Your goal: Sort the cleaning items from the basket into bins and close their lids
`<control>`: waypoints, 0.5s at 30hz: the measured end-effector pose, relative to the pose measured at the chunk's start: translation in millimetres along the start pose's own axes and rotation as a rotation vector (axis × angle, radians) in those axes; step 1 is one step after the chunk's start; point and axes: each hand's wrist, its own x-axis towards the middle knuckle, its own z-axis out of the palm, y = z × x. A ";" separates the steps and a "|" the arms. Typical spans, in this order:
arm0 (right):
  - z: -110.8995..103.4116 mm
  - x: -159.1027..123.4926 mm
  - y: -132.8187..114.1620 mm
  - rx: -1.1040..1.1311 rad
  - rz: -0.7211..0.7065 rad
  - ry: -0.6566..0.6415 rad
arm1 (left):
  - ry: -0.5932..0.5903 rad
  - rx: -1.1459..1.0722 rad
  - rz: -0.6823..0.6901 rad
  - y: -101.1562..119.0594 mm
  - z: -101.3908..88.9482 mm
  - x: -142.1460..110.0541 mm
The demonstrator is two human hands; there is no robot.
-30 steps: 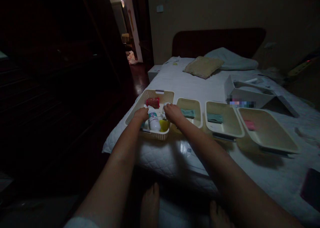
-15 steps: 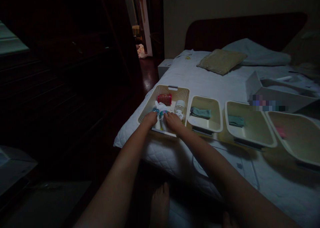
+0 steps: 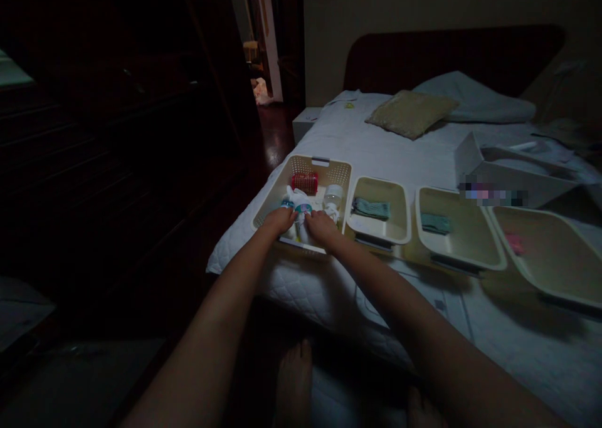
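A white plastic bottle [image 3: 303,209], its teal label showing, rests inside a cream perforated plastic basket [image 3: 339,172] near a white quilted bed [image 3: 399,158]'s front-left corner, left hand [image 3: 281,220] and right hand [image 3: 321,225] at its sides, grip unclear.

Vs a sec ago, our R hand [image 3: 322,227] is away from the clear jar [image 3: 333,195] nr R edge of the basket [image 3: 339,172], now w/ L hand [image 3: 280,220] by the white bottle [image 3: 303,208].

Bed [image 3: 399,155]: headboard [image 3: 451,58] at far end, cushion [image 3: 409,113] before it.
Basket [image 3: 339,172]: left of three bins [image 3: 470,230]; bottle [image 3: 303,210] between left hand [image 3: 281,220] and right hand [image 3: 322,227], jar [image 3: 333,194] right, container [image 3: 305,183] behind.
Bins: cloths [image 3: 371,208] in left and middle.
Box [image 3: 468,161]: behind bins.
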 end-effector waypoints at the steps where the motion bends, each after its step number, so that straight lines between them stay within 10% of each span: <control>1: -1.0 -0.9 -0.3 0.000 -0.001 -0.002 | -0.004 0.001 -0.002 0.6 -0.6 -0.6; 15: -5.8 -7.5 -3.5 0.138 0.186 -0.085 | -0.045 0.060 -0.049 0.9 0.7 0.3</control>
